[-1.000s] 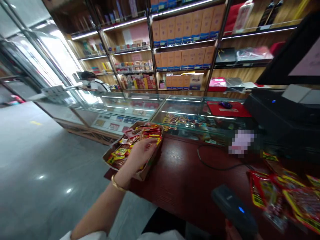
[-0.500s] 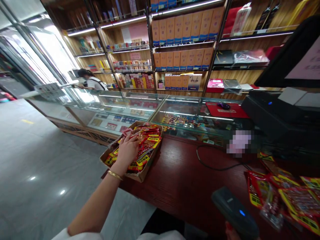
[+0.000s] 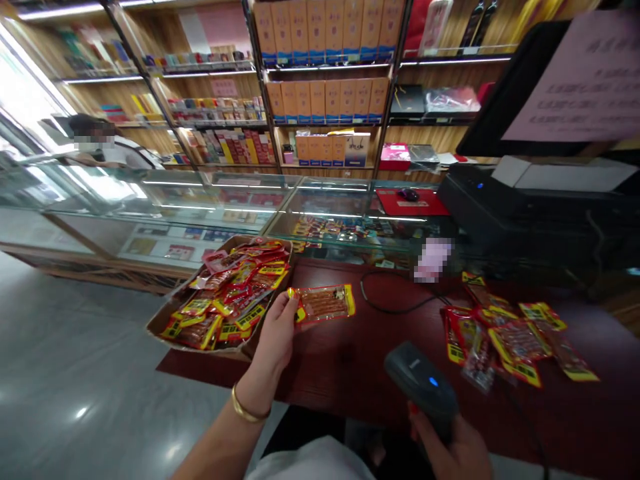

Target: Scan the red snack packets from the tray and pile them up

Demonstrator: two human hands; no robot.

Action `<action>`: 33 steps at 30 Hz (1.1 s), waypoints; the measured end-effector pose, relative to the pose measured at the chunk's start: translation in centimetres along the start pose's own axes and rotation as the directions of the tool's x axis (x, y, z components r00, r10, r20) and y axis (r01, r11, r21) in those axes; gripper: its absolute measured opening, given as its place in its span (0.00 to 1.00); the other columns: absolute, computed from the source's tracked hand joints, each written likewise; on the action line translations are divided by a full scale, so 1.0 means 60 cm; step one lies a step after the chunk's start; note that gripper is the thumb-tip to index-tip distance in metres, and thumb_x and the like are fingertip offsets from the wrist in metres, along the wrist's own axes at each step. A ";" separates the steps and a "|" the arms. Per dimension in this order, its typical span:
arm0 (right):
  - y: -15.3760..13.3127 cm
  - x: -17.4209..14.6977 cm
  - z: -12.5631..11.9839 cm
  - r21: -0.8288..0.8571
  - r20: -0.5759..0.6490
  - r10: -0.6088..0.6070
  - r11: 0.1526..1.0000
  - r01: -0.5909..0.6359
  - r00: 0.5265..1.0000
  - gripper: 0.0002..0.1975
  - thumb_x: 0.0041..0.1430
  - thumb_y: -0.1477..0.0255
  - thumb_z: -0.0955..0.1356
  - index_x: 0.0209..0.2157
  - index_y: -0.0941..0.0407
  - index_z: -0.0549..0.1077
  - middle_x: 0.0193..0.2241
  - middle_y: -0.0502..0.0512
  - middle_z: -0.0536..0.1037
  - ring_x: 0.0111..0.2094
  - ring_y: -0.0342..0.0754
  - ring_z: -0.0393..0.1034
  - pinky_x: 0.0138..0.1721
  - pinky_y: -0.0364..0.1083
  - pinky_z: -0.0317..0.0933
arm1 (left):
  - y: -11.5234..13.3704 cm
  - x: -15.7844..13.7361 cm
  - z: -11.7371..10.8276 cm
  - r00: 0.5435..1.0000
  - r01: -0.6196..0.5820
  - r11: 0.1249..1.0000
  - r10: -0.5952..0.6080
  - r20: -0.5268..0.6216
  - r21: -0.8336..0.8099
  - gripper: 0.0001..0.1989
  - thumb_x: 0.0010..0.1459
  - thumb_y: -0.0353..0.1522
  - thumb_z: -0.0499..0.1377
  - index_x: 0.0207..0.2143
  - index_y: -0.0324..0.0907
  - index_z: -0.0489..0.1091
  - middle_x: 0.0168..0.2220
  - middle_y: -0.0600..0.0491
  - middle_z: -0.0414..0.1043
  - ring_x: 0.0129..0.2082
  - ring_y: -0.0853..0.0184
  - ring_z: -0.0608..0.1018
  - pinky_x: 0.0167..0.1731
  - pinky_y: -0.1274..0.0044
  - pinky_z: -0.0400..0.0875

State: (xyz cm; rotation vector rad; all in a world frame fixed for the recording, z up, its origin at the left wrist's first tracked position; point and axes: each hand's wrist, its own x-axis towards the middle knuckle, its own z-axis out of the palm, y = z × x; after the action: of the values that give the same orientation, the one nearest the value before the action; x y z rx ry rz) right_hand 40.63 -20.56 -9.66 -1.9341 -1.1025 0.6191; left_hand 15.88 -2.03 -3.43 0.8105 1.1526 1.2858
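Pinched between the thumb and fingers of my left hand (image 3: pixel 276 333) is a snack packet (image 3: pixel 326 303), clear with red and yellow edges and brown sticks inside. It is held above the dark red wooden counter, just right of an open cardboard box (image 3: pixel 239 353) full of similar packets. My right hand (image 3: pixel 450 443) is wrapped round a black barcode scanner (image 3: pixel 421 381) with a blue light, its head tilted towards the upper left. To the right of the scanner, several snack packets (image 3: pixel 520 341) lie in a loose pile on the counter (image 3: pixel 345 373).
Behind the counter runs a glass display case (image 3: pixel 240 193). At the right stand a monitor (image 3: pixel 515 87) and a black machine (image 3: pixel 530 213). A cable (image 3: pixel 385 310) curls across the counter. Another person (image 3: pixel 120 148) is behind the case at the far left. Stocked shelves (image 3: pixel 325 123) line the wall.
My left hand has come out of the box to the right, now holding a snack packet. The scanner and my right hand show more fully. The view has turned rightwards.
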 end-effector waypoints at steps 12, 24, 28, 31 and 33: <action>-0.006 0.000 -0.007 0.018 0.080 -0.055 0.998 0.053 0.995 0.28 0.57 0.42 0.67 0.26 0.53 0.78 0.24 0.56 0.83 0.28 0.55 0.78 0.35 0.47 0.70 | -0.125 0.013 -0.004 0.917 -0.243 0.896 0.087 0.389 0.372 0.15 0.54 0.25 0.57 0.38 0.43 0.82 0.55 0.47 0.77 0.59 0.57 0.76 0.63 0.59 0.66; -0.016 -0.008 -0.011 0.048 0.051 0.029 0.998 -0.031 0.998 0.26 0.57 0.44 0.68 0.29 0.53 0.79 0.24 0.53 0.82 0.28 0.54 0.77 0.34 0.47 0.66 | -0.097 0.018 -0.036 0.889 -0.457 0.217 0.147 0.434 0.862 0.21 0.65 0.31 0.53 0.58 0.38 0.71 0.54 0.41 0.77 0.54 0.55 0.76 0.58 0.63 0.67; -0.022 -0.006 -0.006 0.039 0.050 -0.015 0.999 0.013 0.999 0.24 0.58 0.45 0.68 0.29 0.53 0.79 0.23 0.53 0.82 0.27 0.53 0.76 0.34 0.47 0.67 | -0.114 0.000 0.022 0.904 -0.423 -0.006 0.062 0.423 0.906 0.29 0.60 0.39 0.62 0.62 0.38 0.66 0.53 0.38 0.75 0.54 0.49 0.74 0.53 0.62 0.67; -0.020 -0.006 -0.007 0.034 0.072 -0.032 0.999 0.030 0.997 0.23 0.59 0.47 0.68 0.27 0.53 0.78 0.21 0.52 0.81 0.25 0.53 0.76 0.33 0.46 0.67 | -0.126 0.004 0.036 0.904 -0.428 0.075 0.022 0.427 0.901 0.27 0.55 0.33 0.66 0.58 0.40 0.70 0.49 0.42 0.75 0.50 0.53 0.76 0.51 0.66 0.68; -0.017 -0.007 -0.009 0.043 0.083 -0.033 0.999 0.029 0.996 0.22 0.59 0.48 0.68 0.27 0.53 0.78 0.20 0.51 0.80 0.25 0.52 0.76 0.31 0.45 0.67 | -0.125 0.012 0.031 0.894 -0.432 0.260 -0.007 0.449 0.864 0.23 0.53 0.28 0.64 0.53 0.42 0.75 0.44 0.46 0.76 0.45 0.57 0.78 0.48 0.70 0.70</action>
State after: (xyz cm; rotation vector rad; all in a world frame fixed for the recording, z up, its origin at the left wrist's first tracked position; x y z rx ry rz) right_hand 40.31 -20.86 -8.50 -1.8665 -1.1608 0.7061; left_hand 19.79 -2.21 -10.13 2.1155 1.4955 0.4009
